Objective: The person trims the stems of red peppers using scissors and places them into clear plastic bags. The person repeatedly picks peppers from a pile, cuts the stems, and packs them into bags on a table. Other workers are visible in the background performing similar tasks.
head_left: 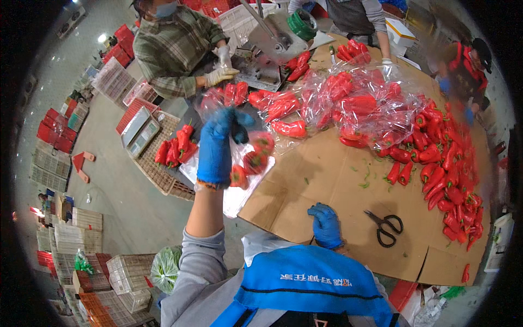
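My left hand (222, 143), in a blue glove, is raised over the table's left part, its fingers curled at the top of a clear plastic bag (255, 157) of red peppers. The bag is blurred and hangs beside the hand, above white plastic sheets (241, 200). In a blue glove too, my right hand (326, 225) rests near the cardboard's front edge with fingers bent and nothing seen in it. Black scissors (385, 228) lie to its right. Bagged red peppers (359, 106) are heaped across the middle, and loose red peppers (449, 175) form a long pile on the right.
A gloved co-worker (171, 53) stands behind a bag-sealing machine (271, 49). Other people are at the far side and far right. A scale (141, 133) and a woven basket (163, 175) stand at the left. Stacked crates (77, 241) line the floor.
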The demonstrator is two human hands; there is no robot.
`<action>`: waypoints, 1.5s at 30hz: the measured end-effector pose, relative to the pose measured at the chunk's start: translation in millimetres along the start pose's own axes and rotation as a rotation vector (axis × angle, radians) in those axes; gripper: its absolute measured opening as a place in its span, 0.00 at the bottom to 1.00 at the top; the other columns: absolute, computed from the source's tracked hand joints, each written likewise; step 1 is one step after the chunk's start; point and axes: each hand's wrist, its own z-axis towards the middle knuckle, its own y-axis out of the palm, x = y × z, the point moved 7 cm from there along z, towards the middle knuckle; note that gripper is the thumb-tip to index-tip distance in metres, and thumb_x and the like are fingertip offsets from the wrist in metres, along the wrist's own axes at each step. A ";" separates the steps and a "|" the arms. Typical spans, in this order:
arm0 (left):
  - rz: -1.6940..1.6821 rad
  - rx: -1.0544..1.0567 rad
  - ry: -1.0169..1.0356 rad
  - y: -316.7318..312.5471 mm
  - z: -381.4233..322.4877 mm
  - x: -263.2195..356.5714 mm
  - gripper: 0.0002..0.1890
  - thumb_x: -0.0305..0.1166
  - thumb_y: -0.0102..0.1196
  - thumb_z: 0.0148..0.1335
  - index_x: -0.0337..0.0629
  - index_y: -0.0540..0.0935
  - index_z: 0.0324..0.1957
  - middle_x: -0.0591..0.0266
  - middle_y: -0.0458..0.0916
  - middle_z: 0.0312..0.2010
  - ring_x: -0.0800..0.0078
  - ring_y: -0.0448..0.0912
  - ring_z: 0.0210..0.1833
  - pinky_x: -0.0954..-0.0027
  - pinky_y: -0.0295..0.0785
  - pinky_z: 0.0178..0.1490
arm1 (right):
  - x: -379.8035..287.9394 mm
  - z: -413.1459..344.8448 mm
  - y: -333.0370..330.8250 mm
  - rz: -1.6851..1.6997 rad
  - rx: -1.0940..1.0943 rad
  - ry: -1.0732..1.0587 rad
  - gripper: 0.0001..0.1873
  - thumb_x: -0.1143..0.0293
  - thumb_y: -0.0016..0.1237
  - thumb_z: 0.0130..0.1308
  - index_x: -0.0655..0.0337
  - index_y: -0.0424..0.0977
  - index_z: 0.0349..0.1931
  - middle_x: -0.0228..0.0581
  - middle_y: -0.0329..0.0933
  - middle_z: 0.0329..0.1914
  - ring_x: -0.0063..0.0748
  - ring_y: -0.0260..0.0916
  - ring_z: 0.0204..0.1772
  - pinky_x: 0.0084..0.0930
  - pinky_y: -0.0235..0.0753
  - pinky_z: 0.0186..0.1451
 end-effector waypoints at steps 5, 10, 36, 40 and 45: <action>0.123 0.213 0.227 -32.5 71.4 -18.2 0.18 0.43 0.46 0.72 0.38 0.81 0.38 0.62 0.82 0.31 0.78 0.73 0.30 0.73 0.69 0.37 | 3.4 -0.4 0.4 -0.011 -0.012 -0.041 0.11 0.78 0.48 0.57 0.59 0.81 0.39 0.47 0.79 0.46 0.52 0.73 0.54 0.44 0.70 0.60; 0.175 0.279 0.328 -48.8 160.2 -70.1 0.19 0.41 0.46 0.72 0.37 0.83 0.36 0.62 0.84 0.30 0.80 0.73 0.27 0.76 0.67 0.36 | 4.1 2.5 -0.3 -0.007 0.023 -0.075 0.12 0.78 0.49 0.54 0.59 0.81 0.38 0.47 0.79 0.44 0.53 0.74 0.53 0.44 0.71 0.58; 0.544 -0.597 0.039 156.7 -109.0 -195.8 0.08 0.26 0.56 0.63 0.40 0.84 0.43 0.55 0.83 0.40 0.64 0.81 0.44 0.68 0.73 0.51 | 82.9 -32.6 -176.5 0.025 0.542 0.381 0.18 0.71 0.51 0.64 0.64 0.73 0.54 0.49 0.77 0.51 0.46 0.75 0.52 0.37 0.73 0.55; 0.471 -0.646 -0.121 160.0 -141.7 -241.1 0.08 0.27 0.53 0.65 0.37 0.84 0.41 0.57 0.83 0.39 0.70 0.79 0.41 0.69 0.73 0.47 | 86.8 -91.1 -255.8 -0.228 0.800 0.503 0.21 0.69 0.52 0.65 0.65 0.71 0.57 0.50 0.75 0.53 0.43 0.73 0.55 0.34 0.71 0.59; 0.496 -0.622 -0.015 160.4 -141.0 -253.6 0.07 0.27 0.52 0.66 0.36 0.83 0.39 0.60 0.82 0.32 0.71 0.77 0.37 0.70 0.72 0.40 | 114.2 -218.5 -313.5 -0.063 1.224 0.731 0.27 0.64 0.52 0.66 0.68 0.66 0.61 0.49 0.73 0.56 0.39 0.71 0.57 0.34 0.70 0.60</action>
